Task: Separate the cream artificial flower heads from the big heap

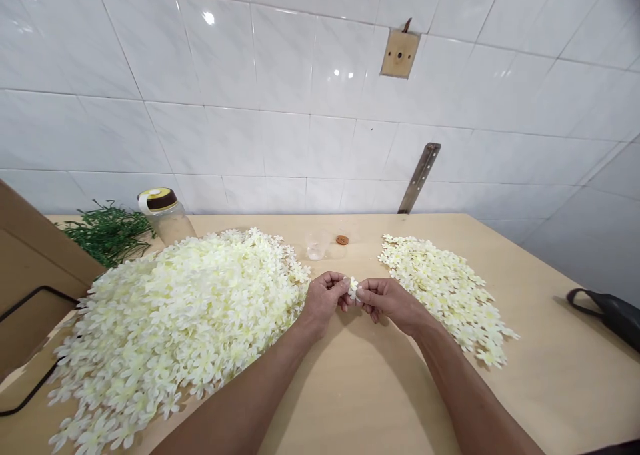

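Note:
Between my two hands, above the middle of the table, is a small white artificial flower. My left hand pinches it from the left with thumb and forefinger. From the other side my right hand grips it, fingers curled. A large heap of pale yellow-white artificial flowers spreads to the left of my left hand. To the right of my right hand lies a smaller, flatter pile of similar flowers.
Behind the heap stand a clear bottle with a yellow and brown lid and some green artificial foliage. A small clear cup and a brown round piece sit beyond my hands. A cardboard box is left, a black strapped item right.

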Available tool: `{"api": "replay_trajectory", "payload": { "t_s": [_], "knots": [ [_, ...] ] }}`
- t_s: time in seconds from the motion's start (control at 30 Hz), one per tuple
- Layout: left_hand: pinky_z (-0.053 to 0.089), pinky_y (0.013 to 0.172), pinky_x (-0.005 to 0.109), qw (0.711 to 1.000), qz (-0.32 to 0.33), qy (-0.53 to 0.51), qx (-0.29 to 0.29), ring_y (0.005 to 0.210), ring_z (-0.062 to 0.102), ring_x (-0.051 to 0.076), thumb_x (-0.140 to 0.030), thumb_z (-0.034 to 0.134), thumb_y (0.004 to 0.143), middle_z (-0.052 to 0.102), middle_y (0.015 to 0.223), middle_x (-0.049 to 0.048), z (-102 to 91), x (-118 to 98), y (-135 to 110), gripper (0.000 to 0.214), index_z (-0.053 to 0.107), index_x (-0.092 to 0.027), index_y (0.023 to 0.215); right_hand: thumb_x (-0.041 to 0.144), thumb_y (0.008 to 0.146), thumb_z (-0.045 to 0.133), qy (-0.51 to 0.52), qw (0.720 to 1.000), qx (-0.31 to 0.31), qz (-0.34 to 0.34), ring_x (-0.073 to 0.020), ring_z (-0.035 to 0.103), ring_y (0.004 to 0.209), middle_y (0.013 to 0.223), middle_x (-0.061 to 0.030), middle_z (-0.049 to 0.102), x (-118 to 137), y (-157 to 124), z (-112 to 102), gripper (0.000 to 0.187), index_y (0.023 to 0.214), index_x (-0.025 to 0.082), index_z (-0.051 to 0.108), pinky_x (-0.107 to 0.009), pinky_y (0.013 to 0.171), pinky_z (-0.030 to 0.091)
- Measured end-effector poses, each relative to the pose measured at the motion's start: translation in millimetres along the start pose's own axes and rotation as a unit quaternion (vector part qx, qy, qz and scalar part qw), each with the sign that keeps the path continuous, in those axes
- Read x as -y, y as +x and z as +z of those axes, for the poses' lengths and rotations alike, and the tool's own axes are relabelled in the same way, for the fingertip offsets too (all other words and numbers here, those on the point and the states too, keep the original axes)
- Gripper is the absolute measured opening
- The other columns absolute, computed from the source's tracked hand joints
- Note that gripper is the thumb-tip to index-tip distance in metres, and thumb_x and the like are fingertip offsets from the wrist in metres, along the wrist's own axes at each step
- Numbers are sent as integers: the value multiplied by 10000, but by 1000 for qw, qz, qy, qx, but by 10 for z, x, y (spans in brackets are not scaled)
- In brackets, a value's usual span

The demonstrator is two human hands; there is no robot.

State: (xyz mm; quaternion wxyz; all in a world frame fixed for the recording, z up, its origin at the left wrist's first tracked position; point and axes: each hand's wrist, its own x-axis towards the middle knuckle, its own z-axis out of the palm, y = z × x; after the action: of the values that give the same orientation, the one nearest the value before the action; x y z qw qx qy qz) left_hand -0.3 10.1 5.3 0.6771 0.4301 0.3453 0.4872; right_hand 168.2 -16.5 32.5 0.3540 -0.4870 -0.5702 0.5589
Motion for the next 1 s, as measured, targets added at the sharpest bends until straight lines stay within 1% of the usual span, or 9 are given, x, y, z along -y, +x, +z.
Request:
{"api": "replay_trajectory", "payload": {
  "t_s": [0.13, 0.33, 0.43, 0.5, 0.6, 0.63, 0.7, 0.8, 1.0],
  "knots": [
    [356, 413, 192, 999, -12, -47, -15, 468, 533, 92, -330, 795, 655, 580, 559, -18, -7, -6, 13, 307, 599, -136, 791, 607, 738, 707, -37, 999, -10, 12, -96, 475, 516, 614, 0, 558, -2, -36, -127, 457, 734, 151, 678, -220, 463, 410],
    [362, 428, 201, 999, -3, -34, -18, 450, 507, 86, -350, 781, 673, 587, 535, -7, -11, 28, 24, 302, 609, -131, 792, 560, 689, 753, -84, 967, -241, -10, -94, 478, 443, 564, 21, 529, 126, 54, -272, 408, 682, 171, 633, -245, 438, 424],
    [361, 438, 206, 1000, -7, -21, -19, 447, 499, 86, -382, 772, 689, 595, 533, 0, -9, 2, 7, 313, 619, -132, 800, 499, 735, 733, -132, 950, -280, -39, -103, 501, 437, 569, 0, 576, 399, 198, -92, 338, 737, 170, 655, -239, 413, 426],
    [360, 448, 213, 1000, -7, -12, -19, 432, 478, 79, -395, 753, 713, 595, 532, -1, -10, -19, -5, 300, 625, -136, 791, 460, 767, 713, -153, 954, -249, -69, -119, 547, 486, 650, -37, 641, 640, 309, 132, 304, 808, 159, 698, -241, 426, 468],
    [356, 460, 221, 1000, -2, 5, -14, 431, 471, 81, -382, 707, 750, 589, 518, 6, -18, -33, -15, 263, 608, -142, 712, 425, 785, 715, -130, 982, -56, -124, -164, 652, 660, 926, -84, 709, 951, 442, 434, 447, 1168, 196, 687, -271, 513, 558],
    [358, 465, 222, 1000, 0, 9, -14, 434, 475, 82, -373, 697, 756, 593, 519, 11, -20, -32, -17, 259, 599, -143, 690, 420, 787, 716, -127, 981, -33, -141, -175, 666, 718, 1066, -97, 695, 1005, 469, 483, 507, 1249, 223, 648, -271, 514, 564],
    [362, 470, 219, 1000, 4, 7, -21, 433, 472, 80, -366, 690, 762, 600, 524, 14, -20, -25, -16, 250, 602, -140, 702, 430, 790, 711, -132, 975, -83, -158, -171, 661, 723, 1163, -105, 664, 1001, 491, 480, 525, 1271, 236, 629, -254, 475, 540],
    [370, 466, 214, 999, 12, -5, -41, 422, 463, 76, -387, 687, 773, 602, 529, 2, -9, -6, -4, 259, 627, -135, 791, 487, 803, 681, -163, 956, -223, -94, -113, 556, 522, 836, -65, 677, 747, 449, 287, 373, 1013, 181, 710, -230, 414, 447],
    [371, 422, 209, 997, 41, 22, -64, 394, 468, 85, -449, 683, 776, 586, 509, -19, 3, 58, 47, 313, 618, -146, 819, 594, 794, 651, -51, 994, -97, 1, -89, 434, 473, 569, 20, 505, 140, 250, 91, 438, 718, 163, 633, -220, 429, 362]
  ]
}}
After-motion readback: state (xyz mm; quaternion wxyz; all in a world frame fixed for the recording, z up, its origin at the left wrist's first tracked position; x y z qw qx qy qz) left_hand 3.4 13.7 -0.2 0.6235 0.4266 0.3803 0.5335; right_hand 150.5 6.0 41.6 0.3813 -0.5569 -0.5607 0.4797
